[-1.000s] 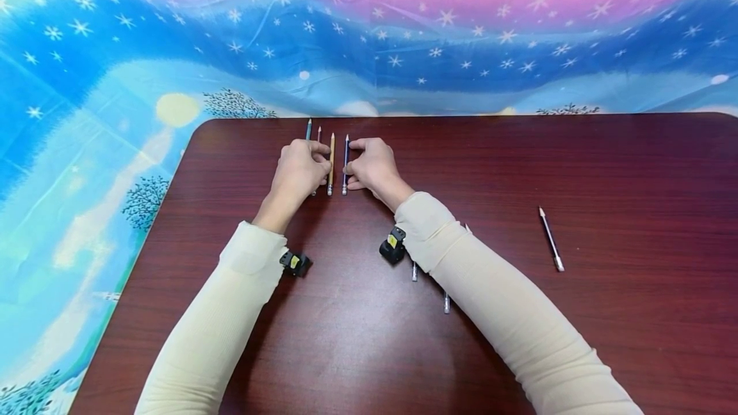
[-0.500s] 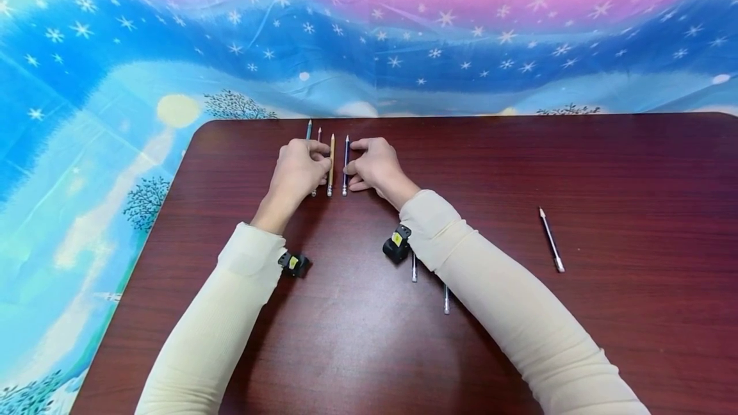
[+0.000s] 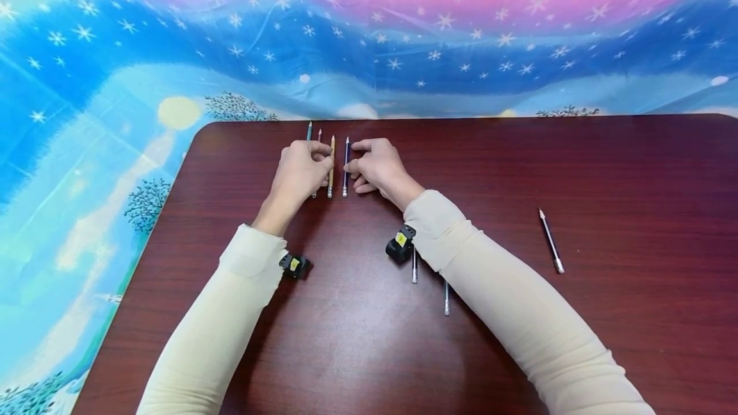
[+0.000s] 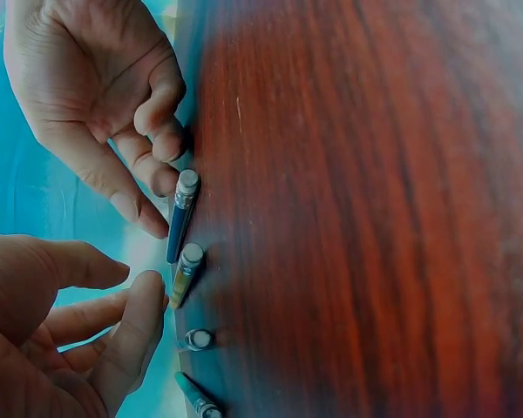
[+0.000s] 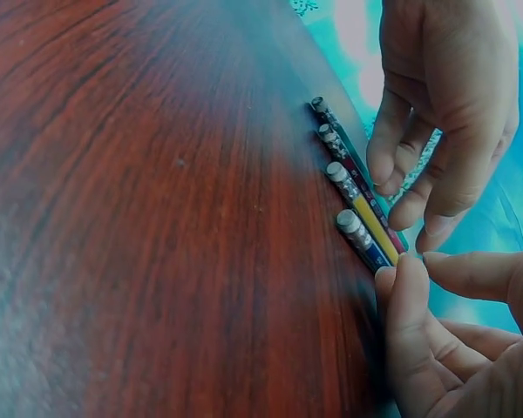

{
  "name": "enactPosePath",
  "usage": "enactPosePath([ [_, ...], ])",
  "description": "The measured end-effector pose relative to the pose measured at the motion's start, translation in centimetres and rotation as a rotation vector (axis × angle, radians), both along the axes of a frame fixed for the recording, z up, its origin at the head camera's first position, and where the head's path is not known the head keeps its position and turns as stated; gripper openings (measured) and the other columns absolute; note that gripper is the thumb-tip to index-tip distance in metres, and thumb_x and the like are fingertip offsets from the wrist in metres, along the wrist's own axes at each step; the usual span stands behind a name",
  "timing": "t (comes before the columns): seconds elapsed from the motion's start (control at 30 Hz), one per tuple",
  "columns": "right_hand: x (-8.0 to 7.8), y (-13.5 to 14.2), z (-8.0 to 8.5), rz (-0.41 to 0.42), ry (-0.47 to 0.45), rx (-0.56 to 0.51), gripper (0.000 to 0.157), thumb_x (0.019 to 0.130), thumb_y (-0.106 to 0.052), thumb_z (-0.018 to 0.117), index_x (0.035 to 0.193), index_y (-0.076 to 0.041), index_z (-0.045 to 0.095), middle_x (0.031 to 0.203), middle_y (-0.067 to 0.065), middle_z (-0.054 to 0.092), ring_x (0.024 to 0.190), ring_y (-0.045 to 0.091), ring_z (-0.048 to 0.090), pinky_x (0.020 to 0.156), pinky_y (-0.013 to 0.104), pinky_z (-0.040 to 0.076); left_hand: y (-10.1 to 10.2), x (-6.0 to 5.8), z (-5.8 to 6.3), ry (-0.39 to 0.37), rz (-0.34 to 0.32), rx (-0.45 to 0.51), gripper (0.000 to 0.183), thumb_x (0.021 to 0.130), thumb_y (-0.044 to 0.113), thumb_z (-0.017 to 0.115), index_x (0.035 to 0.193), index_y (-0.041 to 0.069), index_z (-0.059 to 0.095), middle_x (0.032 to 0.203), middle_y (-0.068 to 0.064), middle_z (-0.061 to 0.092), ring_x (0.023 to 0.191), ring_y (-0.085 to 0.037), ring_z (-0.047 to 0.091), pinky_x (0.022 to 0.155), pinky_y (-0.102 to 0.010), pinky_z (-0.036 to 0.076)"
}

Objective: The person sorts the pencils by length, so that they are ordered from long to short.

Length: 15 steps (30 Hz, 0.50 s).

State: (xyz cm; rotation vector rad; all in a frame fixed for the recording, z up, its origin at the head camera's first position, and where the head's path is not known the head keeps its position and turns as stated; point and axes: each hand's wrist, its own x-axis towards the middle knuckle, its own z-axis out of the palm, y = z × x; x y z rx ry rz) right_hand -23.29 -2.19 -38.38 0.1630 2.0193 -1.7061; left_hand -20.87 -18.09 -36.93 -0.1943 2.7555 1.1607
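Note:
Four sharpened pencils stand side by side near the table's far left edge: a teal pencil (image 3: 309, 130), a reddish pencil (image 3: 319, 135), a yellow pencil (image 3: 331, 171) and a dark blue pencil (image 3: 346, 171). Over the teal and reddish ones reaches my left hand (image 3: 296, 168), hiding their middles, its fingertips at the yellow pencil's left side. From the right, my right hand (image 3: 377, 162) touches the dark blue pencil with its thumb side, fingers spread and loosely bent. A narrow gap separates yellow from dark blue. White erasers (image 5: 349, 221) face the wrist cameras.
A dark pencil (image 3: 551, 241) lies alone on the brown table (image 3: 490, 171) to the right. Two more pencils, one dark (image 3: 414, 266) and one greyish (image 3: 446, 298), lie partly under my right sleeve (image 3: 496, 287). A snowflake-patterned cloth (image 3: 369, 50) hangs behind the table.
My right wrist and forearm have shifted slightly right, and its lower fingers have eased a little from the dark blue pencil. The left hand and the pencils look unmoved.

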Motion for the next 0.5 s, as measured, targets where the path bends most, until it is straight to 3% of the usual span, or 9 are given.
enactPosePath([
  [0.27,0.1,1.2,0.5,0.021,0.026,0.013,0.055,0.099,-0.009,0.071,0.151,-0.011,0.055,0.074,0.010,0.069,0.051,0.015,0.060,0.051,0.029,0.059,-0.6,0.3,-0.1,0.023,0.021,0.055,0.032,0.104,0.017,0.059,0.133,0.007,0.071,0.105,-0.013,0.075,0.073,-0.018,0.074,0.065,-0.027,0.062],
  [0.5,0.4,2.5,0.9,0.048,0.022,0.005,0.050,0.100,-0.016,0.070,0.149,-0.012,0.058,0.075,0.008,0.071,0.054,0.015,0.064,0.056,0.031,0.062,-1.1,0.8,-0.2,-0.005,0.014,0.183,0.034,0.104,0.019,0.059,0.135,0.007,0.070,0.108,-0.015,0.074,0.073,-0.017,0.073,0.068,-0.027,0.064],
])
